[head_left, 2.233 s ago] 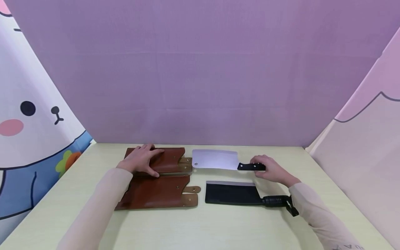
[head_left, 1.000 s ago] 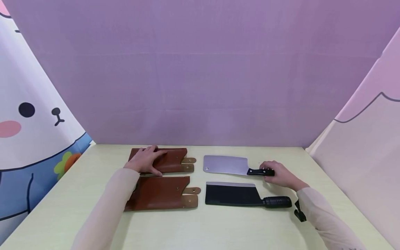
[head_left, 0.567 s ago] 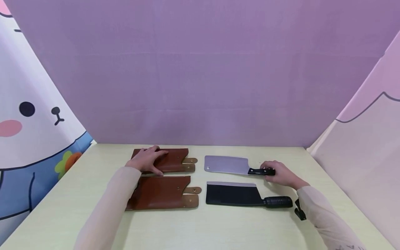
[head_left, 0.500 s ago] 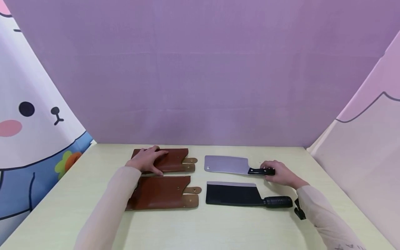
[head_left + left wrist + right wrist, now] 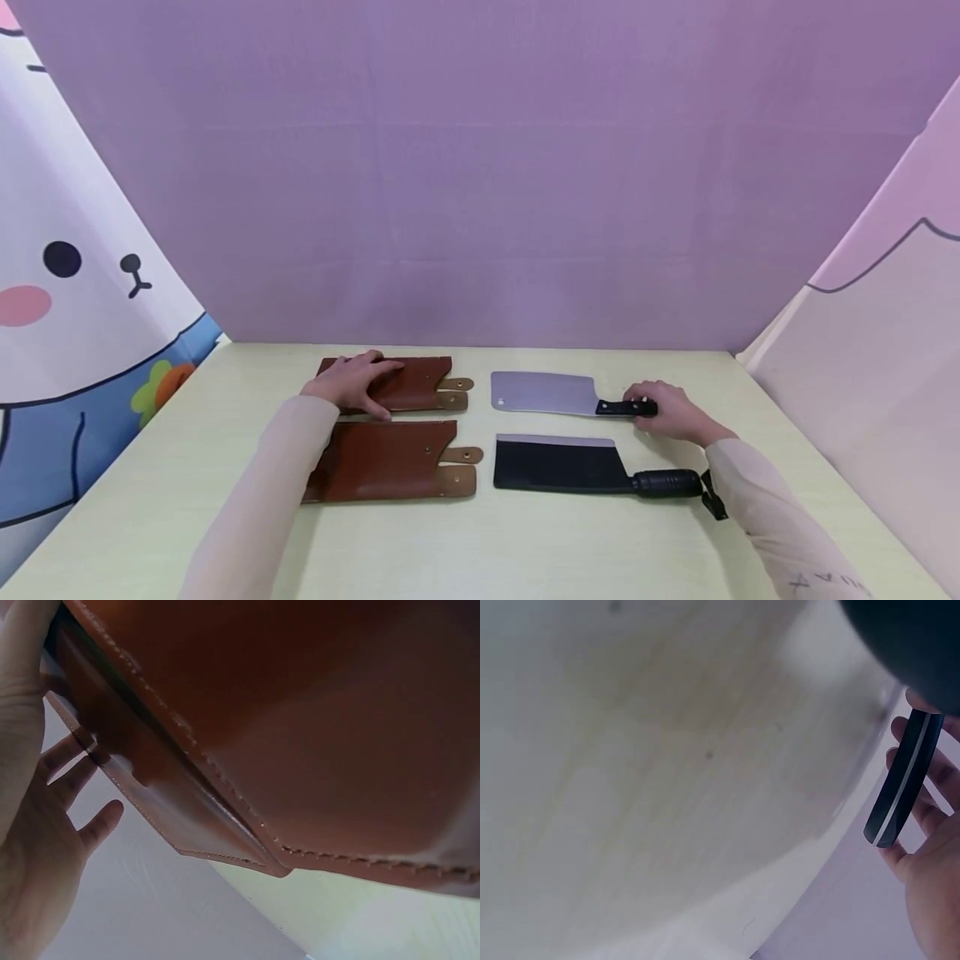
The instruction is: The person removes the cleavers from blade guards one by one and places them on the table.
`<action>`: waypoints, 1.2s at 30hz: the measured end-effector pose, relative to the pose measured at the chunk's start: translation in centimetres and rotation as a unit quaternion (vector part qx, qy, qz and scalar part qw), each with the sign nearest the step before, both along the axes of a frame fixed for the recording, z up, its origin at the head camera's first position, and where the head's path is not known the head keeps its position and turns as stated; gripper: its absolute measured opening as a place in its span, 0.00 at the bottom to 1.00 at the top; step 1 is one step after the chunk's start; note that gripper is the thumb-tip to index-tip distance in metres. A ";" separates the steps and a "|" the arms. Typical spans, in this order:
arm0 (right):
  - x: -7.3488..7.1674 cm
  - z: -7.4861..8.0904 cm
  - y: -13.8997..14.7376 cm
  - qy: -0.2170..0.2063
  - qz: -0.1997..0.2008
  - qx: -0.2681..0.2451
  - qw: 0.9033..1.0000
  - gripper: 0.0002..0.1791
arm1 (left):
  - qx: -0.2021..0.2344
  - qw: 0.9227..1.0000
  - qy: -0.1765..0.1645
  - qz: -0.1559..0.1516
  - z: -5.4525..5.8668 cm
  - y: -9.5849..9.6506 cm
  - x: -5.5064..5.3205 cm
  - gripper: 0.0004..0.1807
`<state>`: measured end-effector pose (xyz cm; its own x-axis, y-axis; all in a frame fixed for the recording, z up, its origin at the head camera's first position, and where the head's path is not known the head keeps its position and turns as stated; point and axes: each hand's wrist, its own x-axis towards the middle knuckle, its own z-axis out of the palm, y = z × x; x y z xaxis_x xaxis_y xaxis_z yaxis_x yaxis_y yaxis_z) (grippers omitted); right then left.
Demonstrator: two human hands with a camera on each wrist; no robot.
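Observation:
In the head view, my left hand (image 5: 348, 385) rests on the far brown leather knife sheath (image 5: 420, 377), its thumb and fingers spread. A second leather sheath (image 5: 382, 462) lies just in front of it. To the right is a silver-bladed cleaver (image 5: 543, 392), flat or nearly flat on the table. My right hand (image 5: 669, 410) pinches the end of its black riveted handle (image 5: 615, 407); the right wrist view shows fingers and thumb about that handle (image 5: 904, 780). Nearer me lies a black-bladed cleaver (image 5: 558, 465) with a ribbed black handle (image 5: 666, 482), untouched.
Both sheaths have snap straps at their right ends, facing the cleavers. The pale table (image 5: 480, 550) ends at a purple backdrop (image 5: 480, 208) behind. A small black device (image 5: 713, 497) sits at my right sleeve, close to the black cleaver's handle end.
Since the earliest frame, the silver cleaver has shifted right, away from the far sheath, with my right hand gripping it. That sheath and my left hand moved slightly right. Lately almost nothing has moved.

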<state>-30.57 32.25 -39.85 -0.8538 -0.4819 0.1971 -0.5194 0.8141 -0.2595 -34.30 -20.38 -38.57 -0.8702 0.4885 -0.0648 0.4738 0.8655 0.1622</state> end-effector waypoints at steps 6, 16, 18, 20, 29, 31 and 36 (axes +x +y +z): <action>0.0 0.0 -0.1 0.020 0.003 0.010 1.000 0.15 | -0.012 1.000 -0.015 0.008 0.1 0.0 0.0 0.50; -0.2 -0.2 -0.2 0.032 0.002 0.025 0.999 0.15 | -0.021 0.999 -0.035 0.004 0.6 0.3 0.6 0.49; -0.2 -0.4 -0.2 0.030 -0.002 0.028 0.999 0.15 | -0.020 0.999 -0.034 0.004 0.5 0.2 0.6 0.49; -0.2 -0.5 -0.2 0.024 -0.005 0.032 0.999 0.16 | -0.016 0.999 -0.034 0.006 0.3 0.2 0.6 0.49; -0.1 -0.3 -0.1 0.010 -0.016 0.049 0.999 0.17 | -0.004 1.000 -0.023 0.006 -0.3 -0.1 0.5 0.48; -0.1 -0.3 -0.1 0.010 -0.018 0.050 0.999 0.17 | -0.004 1.000 -0.023 0.005 -0.3 0.0 0.6 0.48; 0.1 -0.3 -0.3 0.014 -0.020 0.055 0.998 0.16 | 0.000 1.000 -0.025 0.001 -0.1 0.0 1.0 0.46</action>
